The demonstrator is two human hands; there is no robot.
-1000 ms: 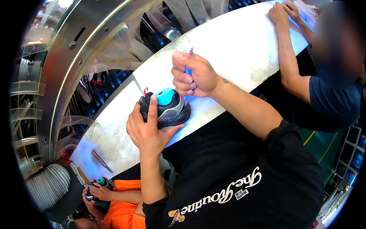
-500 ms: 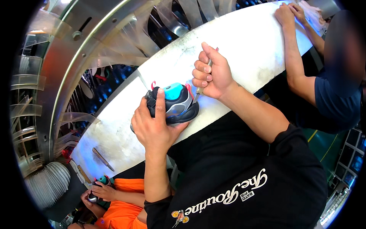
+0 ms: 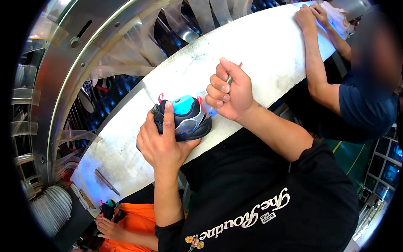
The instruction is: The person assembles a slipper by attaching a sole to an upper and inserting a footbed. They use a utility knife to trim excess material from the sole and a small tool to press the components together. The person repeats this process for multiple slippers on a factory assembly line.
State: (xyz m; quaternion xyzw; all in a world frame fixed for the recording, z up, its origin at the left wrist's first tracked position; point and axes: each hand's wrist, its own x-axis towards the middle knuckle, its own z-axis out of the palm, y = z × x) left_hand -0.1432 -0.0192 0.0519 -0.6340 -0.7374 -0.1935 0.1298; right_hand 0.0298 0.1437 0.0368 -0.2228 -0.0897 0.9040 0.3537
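A black and grey shoe (image 3: 189, 126) with red pull loops and a bright blue piece filling its opening rests on the white work surface. My left hand (image 3: 161, 140) is closed round its toe end, index finger over the top and thumb along the near side. My right hand (image 3: 232, 90) makes a fist round a slim hand tool (image 3: 229, 80) with a metallic-looking shaft; its exact kind is unclear. The tool's lower end points down at the shoe's heel, beside the red loop; whether it touches is hard to tell.
A knife-like tool (image 3: 107, 182) lies on the white table (image 3: 126, 157) at the left. Clear plastic strips (image 3: 138, 44) hang from a curved metal machine along the far side. One co-worker (image 3: 361, 105) sits at the right; another in orange (image 3: 134, 222) holds a shoe at lower left.
The view has shifted slightly. My right hand sits a little lower relative to the shoe, still gripping the tool. My left hand keeps its hold. The orange-clad co-worker's hands and shoe have moved.
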